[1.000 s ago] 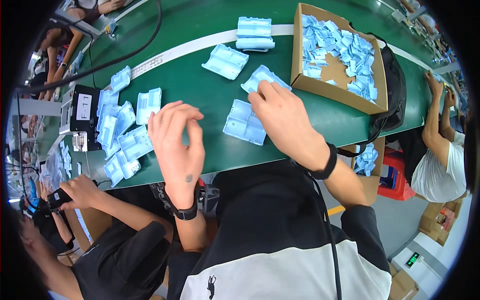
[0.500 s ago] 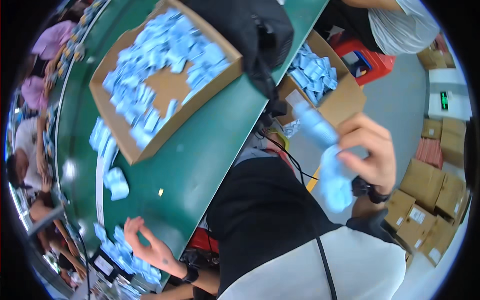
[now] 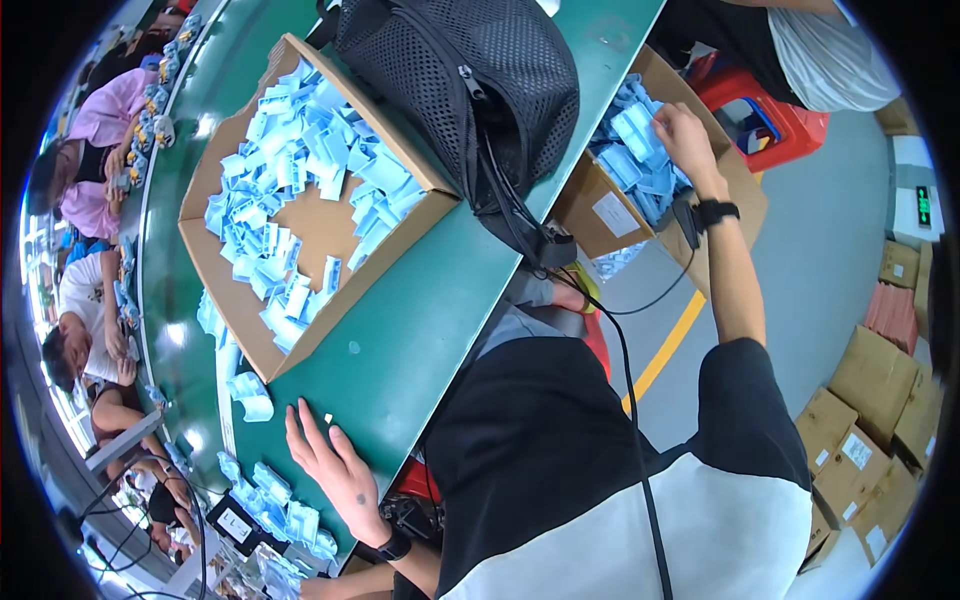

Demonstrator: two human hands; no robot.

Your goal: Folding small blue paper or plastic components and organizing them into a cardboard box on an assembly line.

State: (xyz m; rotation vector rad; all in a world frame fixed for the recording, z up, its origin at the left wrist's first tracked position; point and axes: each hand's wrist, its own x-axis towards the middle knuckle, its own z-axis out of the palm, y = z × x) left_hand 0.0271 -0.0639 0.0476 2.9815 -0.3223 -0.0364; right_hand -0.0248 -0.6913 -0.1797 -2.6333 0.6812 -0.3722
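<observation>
Blue pieces [image 3: 632, 135] in carton [image 3: 580, 205]; right hand [image 3: 688, 145] curled at them, grip unclear; left hand [image 3: 342, 482] splayed.

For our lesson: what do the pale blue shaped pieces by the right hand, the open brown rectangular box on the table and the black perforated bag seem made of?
Pale blue shaped pieces: probably rigid moulded plastic, satin; crisp edges, even colour.
Open brown rectangular box: apparently cardboard, matt; thin flat walls.
Black perforated bag: likely synthetic mesh, dull; regular small holes. Fibre uncertain.
</observation>
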